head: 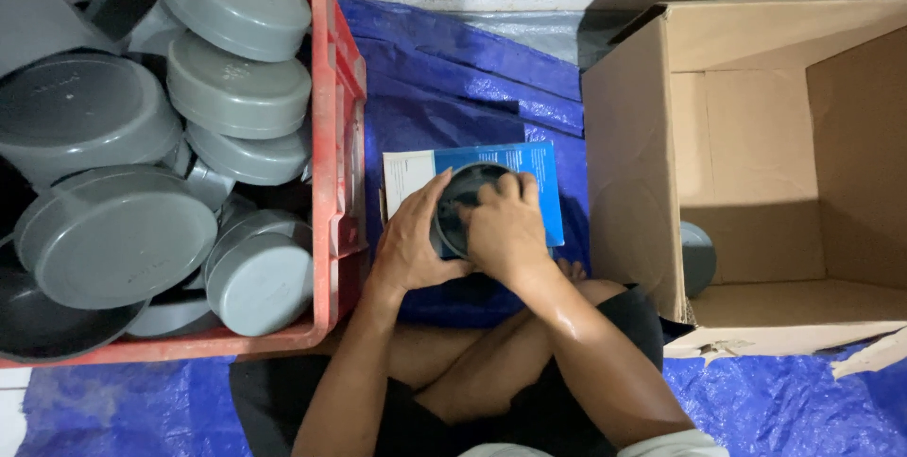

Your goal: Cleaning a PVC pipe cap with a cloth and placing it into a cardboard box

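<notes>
A grey round plastic cap (460, 194) stands open side up on a blue and white booklet (539, 166) in front of my crossed legs. My left hand (408, 235) grips the cap's left rim. My right hand (505, 228) rests over the cap's right side, its fingers reaching inside the rim. Both hands cover most of the cap.
At the left, a red plastic crate (335, 88) is heaped with several grey caps (113, 235). An open cardboard box (631, 164) lies at the right with one grey cap (697, 257) inside it. A blue tarp (444, 88) covers the floor.
</notes>
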